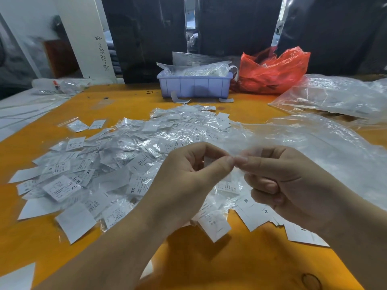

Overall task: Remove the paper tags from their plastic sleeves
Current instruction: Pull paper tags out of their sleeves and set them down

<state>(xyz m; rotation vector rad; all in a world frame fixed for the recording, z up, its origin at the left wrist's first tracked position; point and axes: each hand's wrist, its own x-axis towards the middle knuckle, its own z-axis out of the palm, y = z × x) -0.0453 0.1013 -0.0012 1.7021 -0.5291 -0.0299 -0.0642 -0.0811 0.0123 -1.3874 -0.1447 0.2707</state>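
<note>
The sleeved tag (pixel 234 159) sits pinched between both hands, just below frame center. The left hand (pixel 188 174) and right hand (pixel 278 176) each have their grip clamped on its edges, thumbs touching. It's probably featherlight, with slick floppy film and thin paper, so pinch at the open edge. The pile of tags (pixel 117 160) sprawls at 9 o'clock on the desk (pixel 209 264), the blue bin (pixel 194 84) at 12.

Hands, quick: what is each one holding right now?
Left hand: pinching a small sleeved tag between thumb and fingers.
Right hand: pinching the same item's clear plastic edge, other fingers curled.
</note>
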